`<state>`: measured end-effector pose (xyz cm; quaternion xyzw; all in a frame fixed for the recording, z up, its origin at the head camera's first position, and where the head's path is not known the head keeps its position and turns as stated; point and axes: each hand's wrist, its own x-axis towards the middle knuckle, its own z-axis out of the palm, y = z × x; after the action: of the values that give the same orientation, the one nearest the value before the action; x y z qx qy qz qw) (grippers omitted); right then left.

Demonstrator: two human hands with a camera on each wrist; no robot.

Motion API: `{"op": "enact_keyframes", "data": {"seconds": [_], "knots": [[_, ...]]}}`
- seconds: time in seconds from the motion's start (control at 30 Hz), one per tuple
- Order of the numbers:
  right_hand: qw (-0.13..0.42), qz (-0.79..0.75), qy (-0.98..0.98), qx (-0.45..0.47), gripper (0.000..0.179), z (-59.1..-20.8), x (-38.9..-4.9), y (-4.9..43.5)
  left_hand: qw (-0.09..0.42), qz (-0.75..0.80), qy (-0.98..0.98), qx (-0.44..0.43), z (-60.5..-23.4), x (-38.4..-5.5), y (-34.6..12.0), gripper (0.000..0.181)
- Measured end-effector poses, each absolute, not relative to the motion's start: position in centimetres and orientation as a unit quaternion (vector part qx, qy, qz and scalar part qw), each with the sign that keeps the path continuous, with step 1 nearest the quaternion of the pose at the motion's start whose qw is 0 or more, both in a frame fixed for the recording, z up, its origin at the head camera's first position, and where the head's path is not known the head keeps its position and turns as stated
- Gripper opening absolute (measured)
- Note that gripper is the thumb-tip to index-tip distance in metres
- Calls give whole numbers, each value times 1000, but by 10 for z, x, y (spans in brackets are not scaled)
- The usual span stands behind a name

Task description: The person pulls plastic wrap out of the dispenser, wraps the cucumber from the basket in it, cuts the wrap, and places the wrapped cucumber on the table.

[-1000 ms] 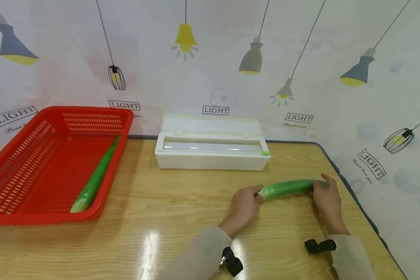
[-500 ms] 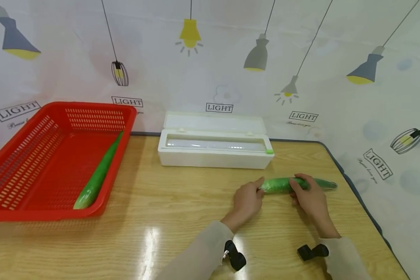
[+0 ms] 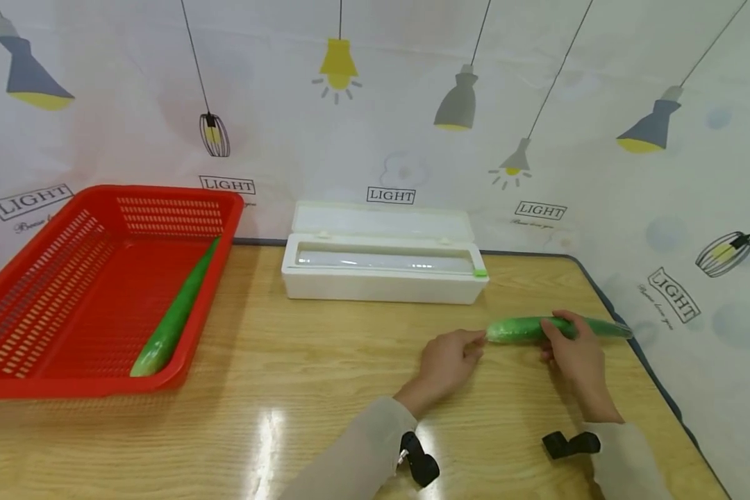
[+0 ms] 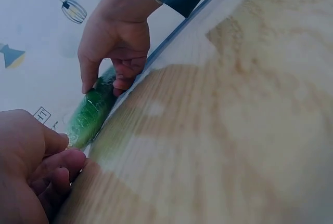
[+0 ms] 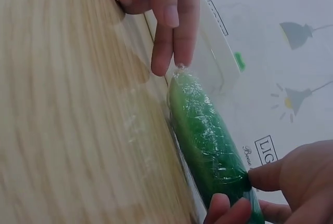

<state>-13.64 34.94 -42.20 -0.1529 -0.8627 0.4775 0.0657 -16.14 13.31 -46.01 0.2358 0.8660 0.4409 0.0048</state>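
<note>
A long green cucumber [image 3: 515, 330], wrapped in clear film, lies crosswise over the right side of the wooden table. My right hand [image 3: 578, 357] holds it around the middle, thumb on the near side, as the right wrist view [image 5: 307, 182] also shows. At its paler left end, the film gathers into a small crinkled tip. There my left hand [image 3: 450, 361] reaches with extended fingers [image 5: 183, 47] whose tips meet that tip, the thumb standing apart from them. The cucumber's wrapped body [image 4: 88, 117] shows between both hands in the left wrist view.
A red plastic basket [image 3: 115, 387] stands at the left with another cucumber [image 3: 175, 319] along its right wall. At the back, a white cling film box [image 3: 381, 288] has its lid up, a film roll inside and a green slider [image 3: 480, 273]. Behind rises a lamp-patterned wall.
My right hand has shifted from the cucumber's far right end to its middle, then slid with it to the right. My left fingers have loosened from gripping the left end to touching its tip.
</note>
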Motion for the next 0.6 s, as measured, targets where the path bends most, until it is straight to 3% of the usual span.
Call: {"op": "enact_keyframes", "data": {"seconds": [0.37, 0.6], "knots": [[24, 460, -877, -137, 68, -418, -135, 354, 9, 445, 863, 238, -456, -158, 128, 33], [20, 434, -893, -123, 67, -412, -133, 350, 70, 558, 795, 227, -461, -159, 121, 28]]}}
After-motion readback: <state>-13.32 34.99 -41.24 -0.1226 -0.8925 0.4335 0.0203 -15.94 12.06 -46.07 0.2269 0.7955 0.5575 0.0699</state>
